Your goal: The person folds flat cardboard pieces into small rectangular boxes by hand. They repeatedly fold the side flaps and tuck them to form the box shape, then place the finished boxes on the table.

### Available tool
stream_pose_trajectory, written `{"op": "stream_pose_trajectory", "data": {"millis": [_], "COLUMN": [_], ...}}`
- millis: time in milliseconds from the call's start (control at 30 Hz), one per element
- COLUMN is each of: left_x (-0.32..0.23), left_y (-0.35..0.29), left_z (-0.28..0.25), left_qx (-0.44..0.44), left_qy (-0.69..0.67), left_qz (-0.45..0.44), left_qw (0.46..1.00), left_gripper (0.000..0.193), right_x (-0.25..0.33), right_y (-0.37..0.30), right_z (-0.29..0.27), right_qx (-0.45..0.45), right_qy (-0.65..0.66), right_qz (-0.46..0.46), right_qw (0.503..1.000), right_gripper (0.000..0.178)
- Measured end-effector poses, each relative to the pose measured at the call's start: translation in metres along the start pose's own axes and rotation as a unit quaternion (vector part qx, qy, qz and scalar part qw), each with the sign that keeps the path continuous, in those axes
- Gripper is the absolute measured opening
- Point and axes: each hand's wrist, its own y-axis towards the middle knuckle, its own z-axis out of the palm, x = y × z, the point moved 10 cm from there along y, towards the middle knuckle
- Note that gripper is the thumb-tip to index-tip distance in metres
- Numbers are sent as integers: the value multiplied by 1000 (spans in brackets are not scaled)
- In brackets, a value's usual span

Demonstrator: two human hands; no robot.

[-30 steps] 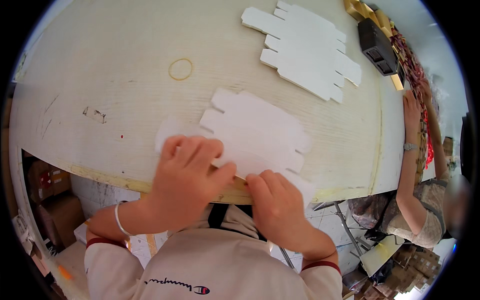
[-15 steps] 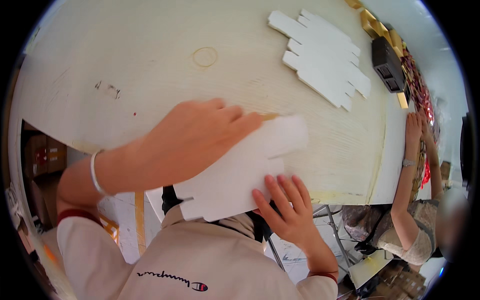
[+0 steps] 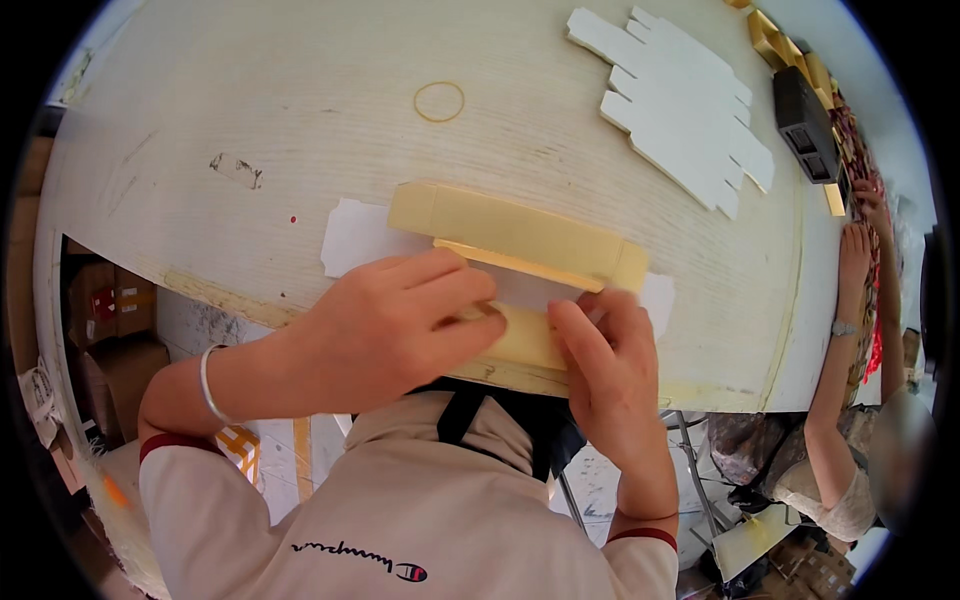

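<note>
A half-folded cardboard box, gold on one face and white on the other, lies at the table's near edge. Its long gold far side stands raised, and a white flap sticks out flat at its left end. My left hand is closed with its fingertips at the box's near left part. At the right end, the curled fingers of my right hand pinch the folded cardboard. The fingers partly hide the near gold panel and both near corners.
A stack of flat white box blanks lies on the far right of the table, with a rubber band left of it. Beyond stand a black box and gold boxes. At right, another person's hands work among red-and-gold items.
The cardboard has been turned from white side up and laid on the table, gold sides now folded upward. My right hand has moved up onto it. The other person's hands have shifted.
</note>
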Motion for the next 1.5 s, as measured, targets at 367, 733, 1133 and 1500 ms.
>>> {"op": "stream_pose_trajectory", "data": {"millis": [367,733,1133,1500], "left_x": [-25,2,27,6], "left_y": [-23,8,17,0], "left_z": [6,-53,-1,-2], "left_qx": [-135,-160,23,85], "left_qy": [122,149,-2,-125], "left_qz": [58,-5,-17,79], "left_qw": [982,976,1000,985], "left_gripper": [24,31,25,48], "right_x": [35,3,57,35], "right_y": [-20,17,23,18], "right_z": [13,10,21,17], "right_qx": [-36,22,-38,109], "right_qy": [-176,-49,-39,80], "right_qz": [-170,-42,-220,-230], "right_qw": [969,998,974,964], "right_gripper": [24,18,18,24]}}
